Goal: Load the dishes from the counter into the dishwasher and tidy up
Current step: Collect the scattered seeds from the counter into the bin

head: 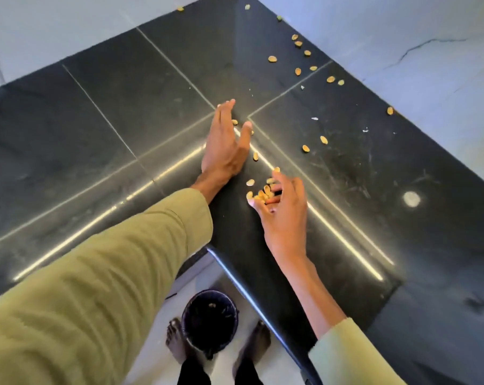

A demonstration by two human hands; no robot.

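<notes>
Resting edge-down on the dark counter [101, 112], the left hand [224, 147] lies flat with its fingers straight and together and its thumb spread, holding nothing; two nut shells [235, 122] lie just beside its fingers, on the thumb side. Right of and nearer than that hand, the right hand [283, 211] is cupped palm-up with its fingers loosely curled round a small heap of shells [264, 193], some spilling off its fingertips [275, 176] onto the counter. Beyond and right of the right hand, scattered shells [304, 70] trail along the pale wall [402, 37]. Below both forearms, a dark bin [210, 319] stands on the floor between two bare feet [258, 339].
</notes>
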